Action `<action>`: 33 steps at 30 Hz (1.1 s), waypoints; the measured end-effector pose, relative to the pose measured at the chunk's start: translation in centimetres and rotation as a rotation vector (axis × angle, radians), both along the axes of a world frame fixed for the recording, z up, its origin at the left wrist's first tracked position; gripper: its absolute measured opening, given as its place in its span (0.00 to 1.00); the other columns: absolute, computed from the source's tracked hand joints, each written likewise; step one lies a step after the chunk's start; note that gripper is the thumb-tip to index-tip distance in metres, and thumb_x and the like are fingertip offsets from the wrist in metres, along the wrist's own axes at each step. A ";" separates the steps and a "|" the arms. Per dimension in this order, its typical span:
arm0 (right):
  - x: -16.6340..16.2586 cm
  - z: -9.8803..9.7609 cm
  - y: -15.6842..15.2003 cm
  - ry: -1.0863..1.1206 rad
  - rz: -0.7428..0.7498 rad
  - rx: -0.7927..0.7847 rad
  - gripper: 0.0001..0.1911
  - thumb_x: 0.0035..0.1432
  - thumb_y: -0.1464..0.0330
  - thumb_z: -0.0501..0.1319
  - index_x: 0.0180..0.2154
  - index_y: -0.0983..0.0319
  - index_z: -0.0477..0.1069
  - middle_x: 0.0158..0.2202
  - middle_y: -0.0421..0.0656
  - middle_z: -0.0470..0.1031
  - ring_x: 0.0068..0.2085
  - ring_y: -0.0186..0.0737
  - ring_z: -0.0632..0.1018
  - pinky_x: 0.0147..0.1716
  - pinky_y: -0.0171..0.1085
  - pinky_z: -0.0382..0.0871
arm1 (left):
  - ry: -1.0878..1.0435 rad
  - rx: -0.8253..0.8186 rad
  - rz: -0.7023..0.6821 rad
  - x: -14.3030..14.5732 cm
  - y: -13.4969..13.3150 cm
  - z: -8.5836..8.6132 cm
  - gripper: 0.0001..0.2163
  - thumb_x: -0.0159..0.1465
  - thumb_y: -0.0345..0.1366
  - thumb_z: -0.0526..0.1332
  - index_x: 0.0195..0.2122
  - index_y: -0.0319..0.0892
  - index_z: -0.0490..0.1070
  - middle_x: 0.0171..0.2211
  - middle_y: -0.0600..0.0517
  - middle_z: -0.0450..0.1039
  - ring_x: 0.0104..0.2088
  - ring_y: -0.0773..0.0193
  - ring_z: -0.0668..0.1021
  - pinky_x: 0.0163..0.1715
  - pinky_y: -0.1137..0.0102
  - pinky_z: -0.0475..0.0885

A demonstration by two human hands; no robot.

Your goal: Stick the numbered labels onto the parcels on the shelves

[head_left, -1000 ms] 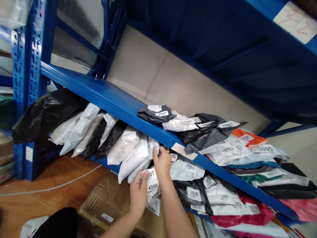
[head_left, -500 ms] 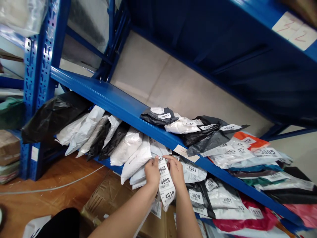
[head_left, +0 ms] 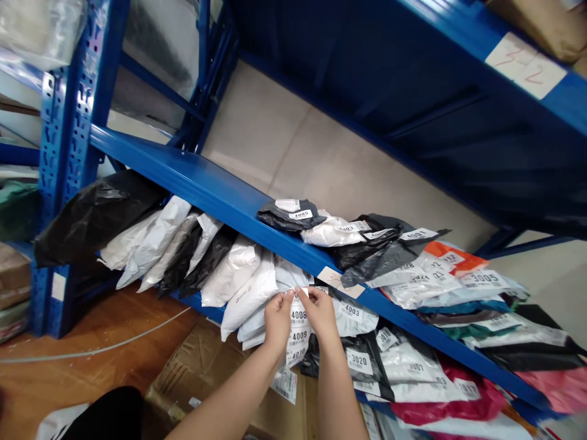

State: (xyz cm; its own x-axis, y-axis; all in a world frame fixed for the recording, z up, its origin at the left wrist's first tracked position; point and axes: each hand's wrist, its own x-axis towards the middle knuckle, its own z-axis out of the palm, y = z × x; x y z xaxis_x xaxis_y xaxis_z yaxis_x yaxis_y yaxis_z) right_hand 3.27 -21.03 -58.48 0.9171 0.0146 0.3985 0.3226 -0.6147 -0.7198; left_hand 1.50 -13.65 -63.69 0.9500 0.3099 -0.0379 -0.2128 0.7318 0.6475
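Observation:
A strip of white number labels (head_left: 299,336), printed 4008, 4009 and 4010, hangs down between my hands in front of the lower shelf. My left hand (head_left: 277,318) pinches its top left edge between thumb and finger. On the other side, my right hand (head_left: 321,311) is closed on the top right edge, its fingertips close to the left thumb. My fingers partly cover the topmost label. Just behind the hands lie white mailing bags (head_left: 251,293) and a bag marked 4003 (head_left: 352,313).
A blue shelf edge (head_left: 183,177) slants across the view, carrying labelled parcels such as the grey bag 4005 (head_left: 291,217). A cardboard box (head_left: 202,366) stands below on the brown floor. A blue upright post (head_left: 68,183) rises at the left.
Both hands have turned the label strip more upright, and my right fingers have moved in beside the left ones at its top. The view has shifted slightly.

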 end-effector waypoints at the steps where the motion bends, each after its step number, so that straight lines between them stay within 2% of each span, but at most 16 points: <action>1: 0.0 -0.1 0.1 -0.016 -0.016 -0.015 0.19 0.46 0.52 0.59 0.26 0.63 0.73 0.21 0.44 0.74 0.24 0.40 0.72 0.25 0.37 0.65 | 0.011 0.013 0.015 0.1 -0.1 0.0 0.23 0.46 0.56 0.67 0.20 0.38 0.69 0.16 0.57 0.64 0.21 0.69 0.66 0.23 0.73 0.61; 4: 0.0 -0.4 0.5 -0.090 -0.101 -0.074 0.15 0.47 0.56 0.60 0.28 0.62 0.74 0.25 0.44 0.75 0.27 0.43 0.73 0.29 0.38 0.65 | 0.037 0.041 0.022 -0.1 0.0 0.3 0.23 0.48 0.56 0.65 0.21 0.38 0.70 0.16 0.56 0.65 0.22 0.68 0.67 0.24 0.72 0.62; 8: -0.1 -0.8 1.0 -0.168 -0.232 -0.144 0.11 0.49 0.59 0.59 0.28 0.59 0.75 0.29 0.45 0.74 0.31 0.45 0.72 0.31 0.39 0.63 | 0.015 0.112 -0.055 -0.4 0.7 0.6 0.21 0.48 0.53 0.66 0.27 0.37 0.75 0.20 0.52 0.71 0.25 0.63 0.71 0.28 0.70 0.65; 13: -0.4 -1.4 1.5 -0.195 -0.296 -0.211 0.11 0.51 0.60 0.59 0.27 0.58 0.76 0.31 0.45 0.71 0.30 0.44 0.70 0.29 0.39 0.60 | 0.030 0.329 -0.102 -1.8 2.7 -0.2 0.15 0.47 0.46 0.67 0.18 0.39 0.69 0.16 0.55 0.65 0.20 0.66 0.65 0.23 0.71 0.58; 15: -0.4 -1.7 1.4 -0.221 -0.311 -0.246 0.12 0.52 0.59 0.59 0.30 0.58 0.77 0.32 0.45 0.71 0.31 0.45 0.71 0.30 0.39 0.60 | 0.015 0.424 -0.107 -3.1 4.0 -1.0 0.16 0.49 0.43 0.67 0.14 0.41 0.63 0.14 0.57 0.58 0.19 0.68 0.61 0.22 0.72 0.53; 17: -0.3 -1.8 1.2 -0.241 -0.327 -0.258 0.17 0.53 0.58 0.59 0.40 0.59 0.75 0.30 0.44 0.71 0.30 0.45 0.72 0.30 0.40 0.61 | -0.063 0.576 -0.090 -4.6 5.6 -1.8 0.19 0.53 0.42 0.64 0.13 0.41 0.58 0.14 0.58 0.53 0.20 0.70 0.59 0.22 0.72 0.51; 19: -0.6 -1.8 1.0 -0.262 -0.329 -0.228 0.26 0.52 0.56 0.60 0.49 0.62 0.68 0.28 0.42 0.70 0.28 0.44 0.71 0.30 0.41 0.62 | -0.195 0.742 -0.044 -5.7 7.2 -2.6 0.20 0.59 0.42 0.60 0.14 0.41 0.58 0.16 0.57 0.54 0.21 0.69 0.60 0.24 0.72 0.53; 21: -1.4 -1.8 1.1 -0.374 -0.345 -0.173 0.28 0.51 0.54 0.61 0.49 0.65 0.67 0.29 0.44 0.71 0.29 0.45 0.72 0.31 0.42 0.65 | -0.320 0.830 -0.001 -6.3 8.8 -3.2 0.19 0.62 0.42 0.56 0.16 0.40 0.62 0.18 0.56 0.58 0.23 0.68 0.64 0.26 0.73 0.57; 23: -3.0 -1.8 1.5 -0.519 -0.310 -0.073 0.23 0.54 0.55 0.60 0.44 0.65 0.69 0.37 0.51 0.72 0.36 0.47 0.74 0.35 0.44 0.68 | -0.396 0.809 0.001 -6.5 10.0 -3.6 0.17 0.63 0.42 0.56 0.19 0.39 0.67 0.22 0.53 0.64 0.26 0.67 0.68 0.29 0.73 0.61; 24: -3.9 -1.8 1.9 -0.527 -0.235 -0.008 0.22 0.55 0.56 0.59 0.44 0.65 0.70 0.42 0.54 0.72 0.40 0.48 0.74 0.37 0.44 0.69 | -0.422 0.789 -0.011 -6.5 10.4 -3.6 0.16 0.64 0.41 0.56 0.21 0.39 0.69 0.24 0.53 0.66 0.27 0.66 0.69 0.30 0.73 0.62; 26: -5.5 -1.9 2.8 -0.341 0.020 0.121 0.22 0.55 0.58 0.61 0.49 0.62 0.68 0.47 0.55 0.73 0.45 0.49 0.76 0.38 0.44 0.72 | -0.453 0.733 -0.056 -6.4 10.9 -3.5 0.15 0.64 0.41 0.56 0.25 0.40 0.74 0.27 0.51 0.69 0.30 0.66 0.71 0.32 0.73 0.63; 28: -6.6 -2.0 3.7 -0.087 0.219 0.209 0.22 0.53 0.60 0.64 0.49 0.61 0.70 0.43 0.52 0.77 0.43 0.48 0.78 0.39 0.43 0.74 | -0.437 0.634 -0.129 -6.3 10.9 -3.1 0.16 0.65 0.41 0.54 0.28 0.41 0.77 0.31 0.50 0.71 0.32 0.65 0.72 0.33 0.73 0.65; 31: -6.9 -2.3 4.8 0.023 0.212 0.280 0.14 0.49 0.61 0.67 0.37 0.62 0.75 0.35 0.49 0.80 0.37 0.47 0.79 0.37 0.43 0.75 | -0.334 0.431 -0.191 -6.2 10.3 -2.6 0.10 0.58 0.41 0.64 0.38 0.44 0.78 0.41 0.48 0.73 0.40 0.62 0.74 0.39 0.71 0.67; 33: -6.7 -2.4 5.0 0.024 0.200 0.308 0.13 0.47 0.60 0.68 0.34 0.62 0.75 0.30 0.46 0.79 0.32 0.44 0.79 0.32 0.40 0.75 | -0.221 0.334 -0.174 -6.1 9.8 -2.7 0.15 0.50 0.40 0.70 0.38 0.43 0.77 0.37 0.49 0.75 0.38 0.61 0.74 0.37 0.71 0.68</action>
State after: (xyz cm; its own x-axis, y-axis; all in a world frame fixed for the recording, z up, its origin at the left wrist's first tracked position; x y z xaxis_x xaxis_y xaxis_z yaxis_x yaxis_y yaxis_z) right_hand -3.44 -16.03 -60.88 0.9171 0.0775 0.3910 0.3957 -0.2947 -0.8698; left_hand -4.62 -3.81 -66.36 0.9632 0.1053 0.2471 -0.2648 0.5269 0.8076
